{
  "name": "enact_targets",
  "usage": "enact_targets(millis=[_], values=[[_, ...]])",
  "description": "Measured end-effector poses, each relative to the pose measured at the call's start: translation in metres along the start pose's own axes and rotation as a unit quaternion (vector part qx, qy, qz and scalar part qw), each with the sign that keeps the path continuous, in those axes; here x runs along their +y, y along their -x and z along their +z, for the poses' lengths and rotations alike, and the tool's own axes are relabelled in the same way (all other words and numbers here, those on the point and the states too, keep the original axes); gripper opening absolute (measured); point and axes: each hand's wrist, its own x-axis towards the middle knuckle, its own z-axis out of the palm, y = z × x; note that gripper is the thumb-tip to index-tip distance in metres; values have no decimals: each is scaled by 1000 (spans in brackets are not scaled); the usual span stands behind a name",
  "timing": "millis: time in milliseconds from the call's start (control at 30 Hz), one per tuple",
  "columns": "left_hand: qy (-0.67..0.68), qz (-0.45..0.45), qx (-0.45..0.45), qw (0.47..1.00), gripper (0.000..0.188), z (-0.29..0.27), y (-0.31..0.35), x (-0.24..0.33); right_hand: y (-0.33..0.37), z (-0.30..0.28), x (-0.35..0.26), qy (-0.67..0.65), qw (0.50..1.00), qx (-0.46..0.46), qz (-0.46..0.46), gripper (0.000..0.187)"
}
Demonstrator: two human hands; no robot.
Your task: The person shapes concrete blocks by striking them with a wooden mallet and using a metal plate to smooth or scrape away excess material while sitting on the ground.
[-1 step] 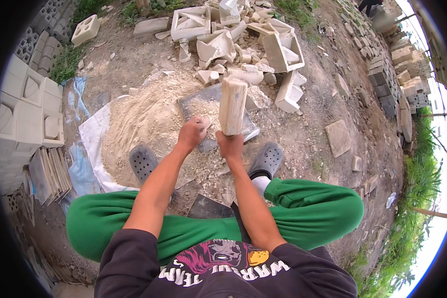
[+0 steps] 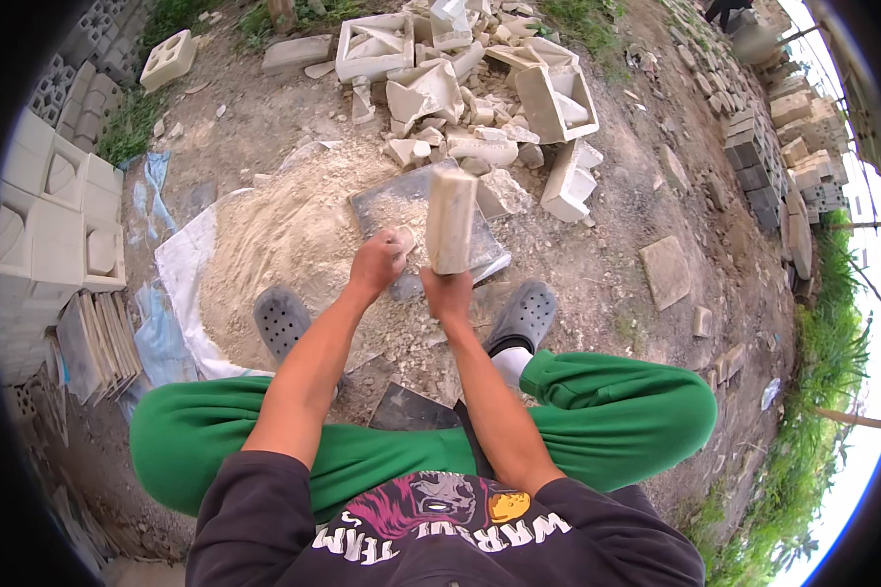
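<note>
My left hand [image 2: 378, 260] is closed around a small pale chunk of broken block [image 2: 405, 239], low over a dark flat slab [image 2: 370, 205]. Crumbled pale bits [image 2: 399, 211] lie on that slab. In my right hand [image 2: 448, 295] is a thick wooden mallet [image 2: 451, 223], its worn, squared head raised over the slab's right part and hiding some of it. The grip is mostly covered by my fingers. Left of the slab spreads a heap of pale crushed powder [image 2: 279, 240] on a white sheet [image 2: 182, 256].
Broken pale blocks [image 2: 429, 93] are piled beyond the slab. Hollow blocks [image 2: 61, 210] stand stacked at the left, above leaning thin boards [image 2: 96, 342]. A flat stone [image 2: 667, 273] lies on the right. My feet in grey clogs [image 2: 525, 315] flank the work spot.
The mallet has shifted slightly left and down, and my right hand has moved a little with it. My left hand and the chunk have stayed in place.
</note>
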Motion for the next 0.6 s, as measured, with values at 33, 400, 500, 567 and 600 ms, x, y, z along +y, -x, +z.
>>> enact_targets(millis=[33, 400, 500, 567, 600], values=[[-9, -21, -27, 999, 19, -1, -2, 4, 3, 6, 17, 36, 999, 5, 6, 44], [-1, -25, 17, 1000, 16, -4, 5, 0, -3, -13, -44, -21, 998, 32, -57, 40], [-10, -27, 0, 1000, 17, -3, 0, 8, -11, 3, 0, -8, 997, 27, -71, 38], [-27, -20, -16, 999, 18, -5, -1, 10, 2, 3, 16, 70, 996, -15, 44, 40], [-45, -15, -18, 999, 18, -8, 0, 11, -1, 2, 20, 69, 997, -15, 42, 40]])
